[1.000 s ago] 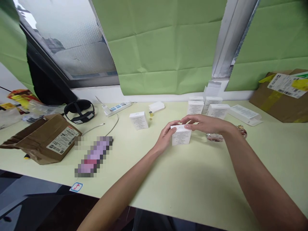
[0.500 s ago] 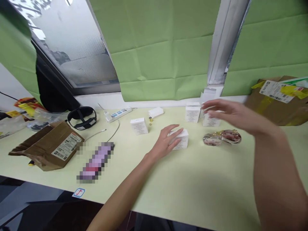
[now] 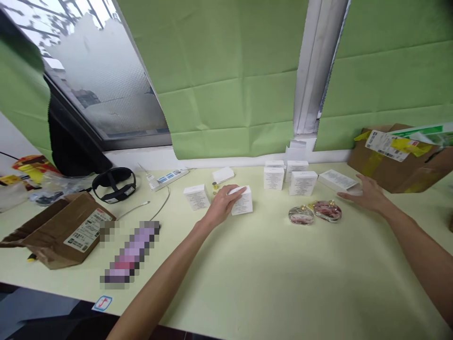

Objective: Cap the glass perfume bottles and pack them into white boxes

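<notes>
My left hand (image 3: 222, 206) grips a small white box (image 3: 243, 200) that stands on the pale yellow-green table (image 3: 283, 274), fingers along its top and side. Another white box (image 3: 196, 196) stands just to the left, with a tiny gold bottle (image 3: 214, 187) between them. My right hand (image 3: 366, 195) lies far right with fingers stretched out, touching the near end of a long flat white box (image 3: 338, 180). Two round pink glass bottles (image 3: 314, 212) lie between my hands. Behind them stands a cluster of white boxes (image 3: 290, 177).
A torn cardboard parcel (image 3: 60, 231) and a pixelated object (image 3: 127, 252) lie at the left. A black headband (image 3: 113, 184), a power strip (image 3: 168, 179) and a cable are behind them. A taped cardboard box (image 3: 399, 158) sits at the far right. Green paper covers the window.
My right hand let go of the white box and swung right to the flat white box. My left hand slid the small box left, toward the other box.
</notes>
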